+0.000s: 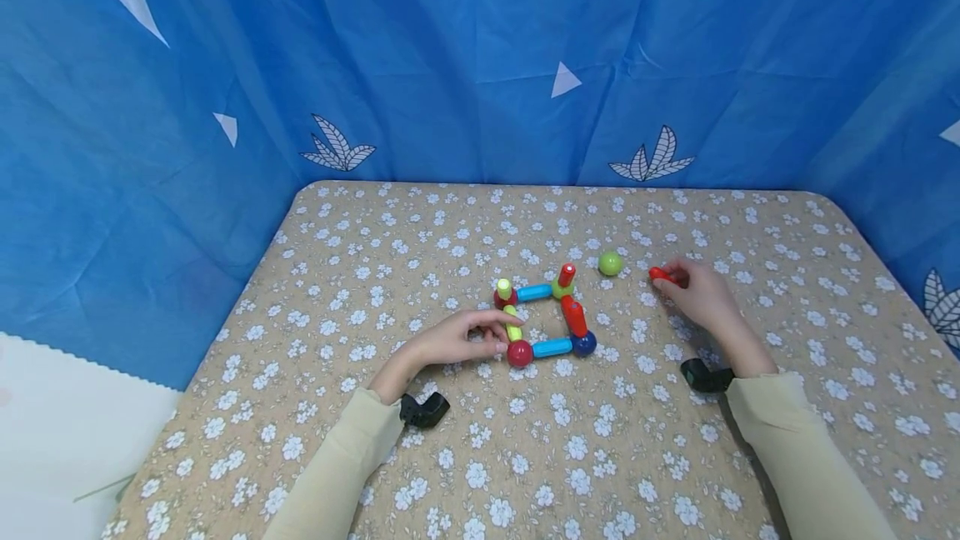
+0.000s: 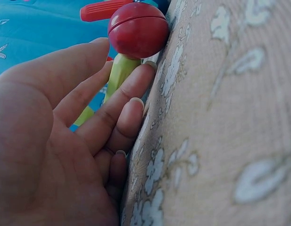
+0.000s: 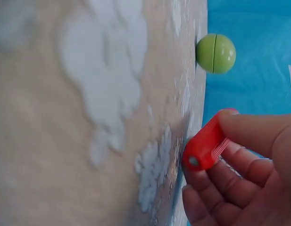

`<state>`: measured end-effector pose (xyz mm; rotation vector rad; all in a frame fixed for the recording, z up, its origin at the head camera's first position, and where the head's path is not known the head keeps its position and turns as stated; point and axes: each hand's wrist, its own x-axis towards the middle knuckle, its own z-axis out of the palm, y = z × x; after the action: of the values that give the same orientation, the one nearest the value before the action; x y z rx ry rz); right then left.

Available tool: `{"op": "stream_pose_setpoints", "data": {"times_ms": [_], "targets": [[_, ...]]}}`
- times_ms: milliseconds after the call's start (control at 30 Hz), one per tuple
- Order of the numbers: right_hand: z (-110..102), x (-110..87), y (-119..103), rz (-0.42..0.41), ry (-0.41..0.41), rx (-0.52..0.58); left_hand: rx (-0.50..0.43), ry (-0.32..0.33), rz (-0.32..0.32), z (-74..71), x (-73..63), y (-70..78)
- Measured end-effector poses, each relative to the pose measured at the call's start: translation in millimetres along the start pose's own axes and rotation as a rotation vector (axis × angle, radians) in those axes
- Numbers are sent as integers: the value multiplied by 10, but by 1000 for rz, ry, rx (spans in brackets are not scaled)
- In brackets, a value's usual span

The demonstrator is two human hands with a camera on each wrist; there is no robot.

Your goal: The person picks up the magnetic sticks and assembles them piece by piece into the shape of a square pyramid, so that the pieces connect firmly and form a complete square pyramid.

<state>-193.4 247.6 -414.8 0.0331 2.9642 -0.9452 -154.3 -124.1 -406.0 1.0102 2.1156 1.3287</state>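
A square of magnetic rods and balls lies on the table. At its near left corner is a red ball (image 1: 520,354), joined to a yellow-green rod (image 1: 513,330). My left hand (image 1: 461,337) holds that rod with its fingers, the thumb close to the red ball. Light blue rods (image 1: 552,347) form the near and far sides. A blue ball (image 1: 583,344) marks the near right corner, with a red rod (image 1: 574,317) rising from it. To the right, my right hand (image 1: 697,294) pinches a loose red rod (image 3: 206,143) between thumb and fingers, just above the tablecloth.
A loose green ball (image 1: 611,263) sits between the square and my right hand. Short upright rods stand on both far corners, one yellow-green (image 1: 504,288) and one red (image 1: 567,275). A blue curtain (image 1: 480,65) hangs behind the flowered tablecloth (image 1: 525,457).
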Motion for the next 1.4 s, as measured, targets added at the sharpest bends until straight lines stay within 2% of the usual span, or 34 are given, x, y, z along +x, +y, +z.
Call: {"op": "stream_pose_setpoints", "data": {"times_ms": [467, 700, 900, 967, 1400], "targets": [[60, -312, -236, -128, 60, 309, 5, 9, 2, -3, 12, -6], [42, -400, -352, -154, 36, 505, 7, 4, 9, -17, 22, 0], [8, -577, -599, -149, 17, 525, 3, 1, 5, -12, 16, -14], [-14, -638, -712, -177, 3, 513, 5, 5, 6, -12, 14, -18], [163, -814, -1023, -323, -110, 651, -7, 9, 13, -12, 15, -41]]}}
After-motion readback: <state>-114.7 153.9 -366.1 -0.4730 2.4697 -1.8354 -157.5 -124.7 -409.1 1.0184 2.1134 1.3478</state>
